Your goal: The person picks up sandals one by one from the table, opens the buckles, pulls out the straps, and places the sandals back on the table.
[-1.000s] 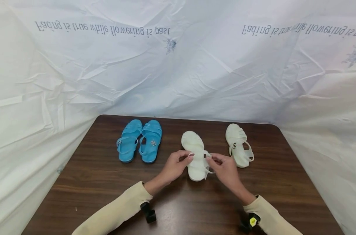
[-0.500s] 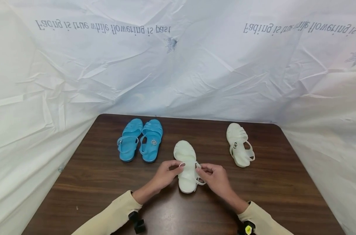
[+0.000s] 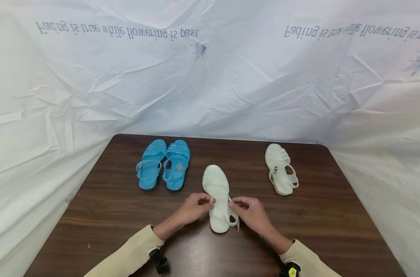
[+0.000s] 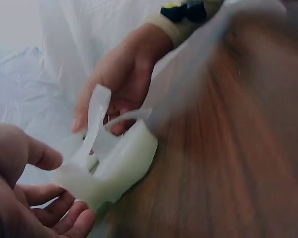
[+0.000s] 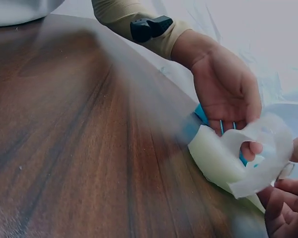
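A white sandal (image 3: pixel 215 184) lies in front of me with its toe pointing away, both hands at its sides. My left hand (image 3: pixel 194 208) pinches the left edge near the strap's base. On the opposite side, my right hand (image 3: pixel 250 212) pinches the strap by its metal buckle (image 5: pixel 286 171). The loose heel strap (image 4: pixel 95 119) stands up over the heel in the left wrist view, its end free. A second white sandal (image 3: pixel 282 181) rests to the right, its strap fastened across.
A pair of blue sandals (image 3: pixel 176 175) stands side by side at the back left of the brown wooden table (image 3: pixel 126 215). White printed sheeting (image 3: pixel 210 84) hangs behind the table's far edge and at both sides.
Both hands have brought the white sandal toward me and a little left, mostly in the first half second. The other sandals stay in place.
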`<action>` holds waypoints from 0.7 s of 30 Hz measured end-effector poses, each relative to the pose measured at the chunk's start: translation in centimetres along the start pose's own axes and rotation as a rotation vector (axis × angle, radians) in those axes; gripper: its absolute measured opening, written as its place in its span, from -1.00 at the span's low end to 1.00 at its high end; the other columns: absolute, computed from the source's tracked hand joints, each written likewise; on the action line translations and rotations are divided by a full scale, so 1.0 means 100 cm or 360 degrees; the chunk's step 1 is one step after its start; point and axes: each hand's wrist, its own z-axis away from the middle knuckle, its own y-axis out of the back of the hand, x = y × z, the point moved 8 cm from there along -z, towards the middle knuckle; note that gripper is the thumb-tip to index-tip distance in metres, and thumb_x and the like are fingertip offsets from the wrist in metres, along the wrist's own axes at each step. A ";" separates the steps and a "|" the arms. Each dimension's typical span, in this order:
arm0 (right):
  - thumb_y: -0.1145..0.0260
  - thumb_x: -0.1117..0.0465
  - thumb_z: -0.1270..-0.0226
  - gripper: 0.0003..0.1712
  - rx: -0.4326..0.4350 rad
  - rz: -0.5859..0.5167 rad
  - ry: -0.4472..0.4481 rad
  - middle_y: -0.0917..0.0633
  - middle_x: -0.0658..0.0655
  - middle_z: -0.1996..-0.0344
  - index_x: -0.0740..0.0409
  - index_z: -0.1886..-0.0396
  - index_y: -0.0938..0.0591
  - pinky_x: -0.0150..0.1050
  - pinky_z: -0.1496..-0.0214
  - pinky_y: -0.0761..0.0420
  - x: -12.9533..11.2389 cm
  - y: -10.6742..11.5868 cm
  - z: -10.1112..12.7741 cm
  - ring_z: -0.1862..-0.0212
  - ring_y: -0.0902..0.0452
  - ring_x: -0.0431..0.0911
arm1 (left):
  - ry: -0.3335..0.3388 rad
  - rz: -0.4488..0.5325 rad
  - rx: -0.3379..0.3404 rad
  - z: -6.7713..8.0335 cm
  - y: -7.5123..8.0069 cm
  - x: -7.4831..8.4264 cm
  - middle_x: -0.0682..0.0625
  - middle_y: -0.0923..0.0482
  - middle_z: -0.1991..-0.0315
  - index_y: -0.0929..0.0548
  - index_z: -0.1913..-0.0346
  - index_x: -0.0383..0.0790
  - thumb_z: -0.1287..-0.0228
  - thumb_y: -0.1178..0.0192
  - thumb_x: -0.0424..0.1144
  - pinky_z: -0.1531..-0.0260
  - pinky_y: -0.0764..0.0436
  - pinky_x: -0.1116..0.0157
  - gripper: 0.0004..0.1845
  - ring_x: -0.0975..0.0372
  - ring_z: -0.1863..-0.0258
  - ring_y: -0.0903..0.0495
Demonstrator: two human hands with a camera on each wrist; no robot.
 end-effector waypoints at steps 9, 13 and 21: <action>-0.25 0.25 -0.50 -0.70 -0.0221 -0.0241 -0.0113 -0.78 0.20 0.23 0.36 -0.05 -0.69 -0.30 0.41 -0.60 0.004 -0.005 0.004 0.34 -0.71 -0.07 | -0.0263 -0.0474 -0.0069 -0.021 -0.009 0.030 0.00 -0.62 -0.19 -0.61 -0.30 -0.17 -0.54 -0.15 -0.01 -0.09 -0.61 0.12 -0.56 0.14 -0.18 -0.58; -0.23 0.25 -0.50 -0.67 -0.0312 -0.0228 -0.0107 -0.79 0.19 0.22 0.40 -0.10 -0.65 -0.26 0.39 -0.64 0.003 -0.007 0.007 0.32 -0.71 -0.06 | -0.0391 -0.0560 -0.0236 -0.033 -0.022 0.044 0.07 -0.62 -0.21 -0.64 -0.27 -0.17 -0.58 -0.09 0.05 -0.18 -0.58 0.16 -0.55 0.23 -0.23 -0.56; -0.33 0.21 -0.41 -0.68 -0.0352 -0.0209 -0.0158 -0.76 0.13 0.39 0.40 0.02 -0.67 -0.28 0.39 -0.64 0.010 -0.009 0.011 0.35 -0.67 -0.08 | -0.0533 -0.0593 -0.0533 -0.047 -0.033 0.043 0.18 -0.74 0.15 -0.78 0.00 -0.11 -0.47 -0.27 -0.03 0.16 -0.63 0.42 -0.73 0.41 0.18 -0.66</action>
